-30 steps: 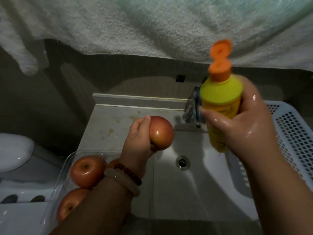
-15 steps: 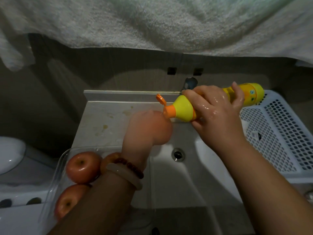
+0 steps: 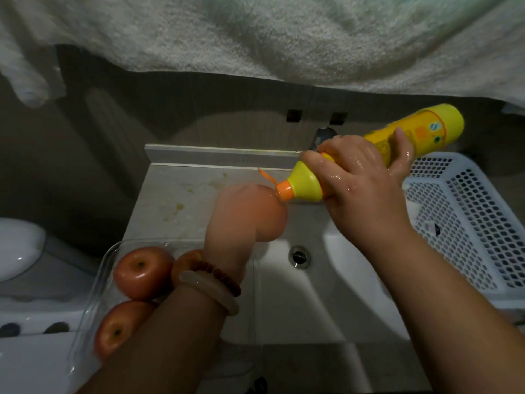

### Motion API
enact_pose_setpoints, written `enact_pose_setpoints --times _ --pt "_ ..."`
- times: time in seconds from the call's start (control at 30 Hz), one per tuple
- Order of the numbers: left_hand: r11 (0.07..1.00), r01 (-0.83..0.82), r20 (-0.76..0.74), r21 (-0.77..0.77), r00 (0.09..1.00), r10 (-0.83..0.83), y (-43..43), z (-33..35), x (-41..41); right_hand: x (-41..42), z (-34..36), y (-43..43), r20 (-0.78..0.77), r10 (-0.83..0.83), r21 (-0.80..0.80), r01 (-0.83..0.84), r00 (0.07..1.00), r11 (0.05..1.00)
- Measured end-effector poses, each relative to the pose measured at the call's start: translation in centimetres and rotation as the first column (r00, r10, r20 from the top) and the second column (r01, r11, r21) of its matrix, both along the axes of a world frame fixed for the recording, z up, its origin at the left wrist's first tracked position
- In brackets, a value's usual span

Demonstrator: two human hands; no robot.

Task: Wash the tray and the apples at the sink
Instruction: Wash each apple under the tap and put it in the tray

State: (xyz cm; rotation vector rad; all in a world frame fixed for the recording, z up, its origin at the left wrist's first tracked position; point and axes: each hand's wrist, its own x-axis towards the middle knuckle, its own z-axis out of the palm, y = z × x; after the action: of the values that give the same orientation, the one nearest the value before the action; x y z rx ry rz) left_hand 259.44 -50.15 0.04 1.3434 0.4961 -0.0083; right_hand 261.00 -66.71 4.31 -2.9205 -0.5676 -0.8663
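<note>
the yellow bottle (image 3: 366, 157), upright a second ago, is now tipped nearly flat, its orange nozzle (image 3: 284, 192) touching the top of the apple (image 3: 270, 220) over the sink (image 3: 326, 308). the right hand (image 3: 366, 189) is wrapped wet around the bottle's middle, thumb over the far side; the left hand (image 3: 227, 223) holds the apple up from the left, blurred, so i cannot tell how its fingers lie. no soap is visible leaving the nozzle (its flip cap stands open), so i judge this to be the soaping step for this one apple, with rinsing not yet done.

the clear tray (image 3: 93, 308) sits left of the basin, partly under the left forearm, with three red apples in it: one at the back (image 3: 142, 273), one in front (image 3: 119, 328), a third (image 3: 186, 263) mostly hidden by the wrist. the white perforated basket (image 3: 468, 223) right of the sink shows nothing inside.
</note>
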Motion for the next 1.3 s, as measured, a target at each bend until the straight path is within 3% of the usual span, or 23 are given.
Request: enact_pose_setpoints --times 0.9,1.07,1.2,1.3 --pt "1.0 -0.003 -0.021 0.001 1.0 0.003 0.1 0.2 -0.2 0.3 0.5 0.5 0.021 0.043 -0.015 -0.043 0.999 0.999" --pt "0.998 -0.026 -0.039 -0.062 0.999 0.024 0.2 0.3 -0.1 0.4 0.4 0.5 0.011 0.006 -0.008 -0.006 1.0 1.0" --pt "0.997 -0.015 0.013 -0.074 1.0 0.016 0.6 0.7 -0.1 0.1 0.0 0.3 -0.084 -0.049 0.08 0.056 0.995 0.995" --pt "0.998 -0.012 0.048 -0.054 0.999 0.014 1.1 1.0 -0.1 -0.2 0.3 -0.1 -0.163 -0.046 0.258 0.088 0.986 0.962"
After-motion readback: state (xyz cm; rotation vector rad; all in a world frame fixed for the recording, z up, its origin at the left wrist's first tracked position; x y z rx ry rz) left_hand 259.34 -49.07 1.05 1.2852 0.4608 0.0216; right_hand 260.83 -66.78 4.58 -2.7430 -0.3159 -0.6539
